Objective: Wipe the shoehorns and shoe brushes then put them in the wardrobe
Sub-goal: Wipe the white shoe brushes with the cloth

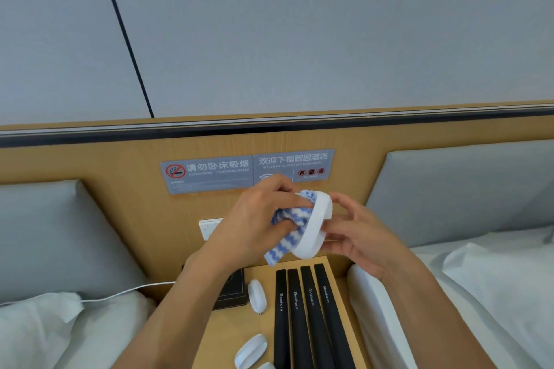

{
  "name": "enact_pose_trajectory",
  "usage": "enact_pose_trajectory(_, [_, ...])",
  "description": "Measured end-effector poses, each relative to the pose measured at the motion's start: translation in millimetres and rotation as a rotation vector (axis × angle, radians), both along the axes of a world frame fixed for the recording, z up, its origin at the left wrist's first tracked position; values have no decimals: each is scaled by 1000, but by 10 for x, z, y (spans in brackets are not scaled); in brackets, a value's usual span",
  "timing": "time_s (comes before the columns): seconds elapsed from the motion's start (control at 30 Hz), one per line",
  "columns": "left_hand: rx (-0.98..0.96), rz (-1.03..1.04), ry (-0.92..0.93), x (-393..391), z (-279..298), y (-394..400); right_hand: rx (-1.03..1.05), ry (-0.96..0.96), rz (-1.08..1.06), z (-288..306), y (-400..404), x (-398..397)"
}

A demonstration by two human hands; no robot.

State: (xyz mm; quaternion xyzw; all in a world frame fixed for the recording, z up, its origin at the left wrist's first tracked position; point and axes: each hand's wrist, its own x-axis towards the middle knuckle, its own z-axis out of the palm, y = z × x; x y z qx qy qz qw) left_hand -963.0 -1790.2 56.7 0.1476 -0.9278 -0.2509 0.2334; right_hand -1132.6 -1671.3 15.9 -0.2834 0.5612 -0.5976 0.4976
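Note:
My right hand holds a white oval shoe brush up above the nightstand, its fingers curled round the brush's far side. My left hand grips a blue-and-white striped cloth and presses it against the brush. Below, several black shoehorns marked "Shoehorn" lie side by side on the wooden nightstand. Left of them rest more white shoe brushes: one further back, one near the bottom edge, and a third only partly in view.
A dark box stands at the nightstand's back left, under my left forearm. White-sheeted beds flank the nightstand on both sides. A white cable runs across the left bed. The wooden headboard panel carries grey signs and a white switch plate.

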Motion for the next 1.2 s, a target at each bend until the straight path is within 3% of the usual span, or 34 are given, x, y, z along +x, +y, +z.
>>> enact_pose_trajectory(0.13, [108, -69, -49, 82, -86, -24, -48, -27, 36, -66, 45, -26])
enact_pose_trajectory(0.27, [260, -62, 7, 188, -245, 12, -41, -55, -68, -106, 19, -72])
enact_pose_trajectory(0.5, [253, 255, 313, 111, -418, 197, -90, -267, -233, -139, -189, 179])
enact_pose_trajectory(0.63, [265, 278, 330, 180, -453, 100, -54, -170, -232, -114, -240, 258])
enact_pose_trajectory(0.77, [231, 267, 297, 246, -434, -50, -12, 91, -227, -65, -232, 225])
enact_pose_trajectory(0.9, [159, 247, 269, 270, -365, -210, 31, 160, -92, -18, -205, 204])
enact_pose_trajectory(0.97, [128, 235, 265, 278, -323, -274, 40, 65, 3, -13, -190, 201])
enact_pose_trajectory(1.13, [141, 256, 278, 309, -281, -363, -38, -422, 124, -48, -153, 201])
enact_pose_trajectory(1.2, [156, 262, 291, 313, -281, -363, -51, -460, 126, -71, -143, 192])
